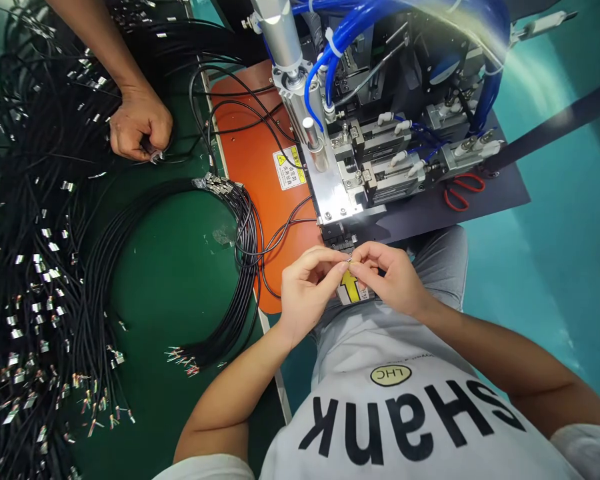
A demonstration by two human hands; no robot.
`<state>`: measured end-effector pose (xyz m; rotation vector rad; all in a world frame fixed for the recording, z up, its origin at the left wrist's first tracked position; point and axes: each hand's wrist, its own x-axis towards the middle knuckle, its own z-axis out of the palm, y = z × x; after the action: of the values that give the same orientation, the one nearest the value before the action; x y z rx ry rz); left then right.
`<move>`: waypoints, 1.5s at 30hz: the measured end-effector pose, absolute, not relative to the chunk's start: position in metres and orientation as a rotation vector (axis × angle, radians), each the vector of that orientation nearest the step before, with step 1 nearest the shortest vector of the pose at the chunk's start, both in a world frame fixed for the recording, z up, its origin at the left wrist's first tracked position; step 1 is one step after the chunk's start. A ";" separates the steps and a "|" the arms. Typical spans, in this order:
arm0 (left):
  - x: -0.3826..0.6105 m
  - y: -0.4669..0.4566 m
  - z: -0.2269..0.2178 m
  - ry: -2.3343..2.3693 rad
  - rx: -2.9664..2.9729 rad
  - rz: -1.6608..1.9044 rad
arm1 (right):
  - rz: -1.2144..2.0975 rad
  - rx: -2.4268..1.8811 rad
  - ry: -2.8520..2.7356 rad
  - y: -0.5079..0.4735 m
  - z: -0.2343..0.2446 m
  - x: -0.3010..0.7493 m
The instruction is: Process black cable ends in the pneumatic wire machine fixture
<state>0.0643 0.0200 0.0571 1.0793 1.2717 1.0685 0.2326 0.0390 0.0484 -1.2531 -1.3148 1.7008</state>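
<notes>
My left hand [307,283] and my right hand [387,273] meet just in front of the machine, fingers pinched together on a small cable end [351,264]. A thin black cable [280,233] runs from that spot back to a curved bundle of black cables [240,267] on the green table. Right behind my fingers stands the machine's metal press head [337,200] on its orange base plate [253,167]. A yellow arrow sticker [350,287] shows between my hands.
Another person's hand [140,127] grips cables at the upper left. A big heap of black cables with metal clips [35,267] fills the left side of the green table [180,267]. Red scissors [463,190] lie right of the machine. Blue hoses [345,33] loop above it.
</notes>
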 end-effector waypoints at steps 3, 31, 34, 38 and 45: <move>0.064 0.020 0.056 1.227 0.967 1.083 | 1.702 -1.256 -1.326 0.039 0.050 0.231; 0.077 0.015 0.044 1.312 0.718 1.095 | 1.666 -1.252 -1.297 0.038 0.049 0.226; 0.079 0.015 0.044 1.288 0.709 1.123 | 1.660 -1.240 -1.298 0.037 0.048 0.225; 0.077 0.016 0.047 1.274 0.698 1.102 | 1.590 -1.254 -1.345 0.037 0.048 0.226; 0.071 0.016 0.052 1.254 0.705 1.050 | 1.536 -1.243 -1.381 0.049 0.052 0.237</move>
<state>0.0713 0.0160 0.0519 0.7049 1.2536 1.0499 0.2375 0.0487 0.0520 -1.2434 -1.3807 1.5365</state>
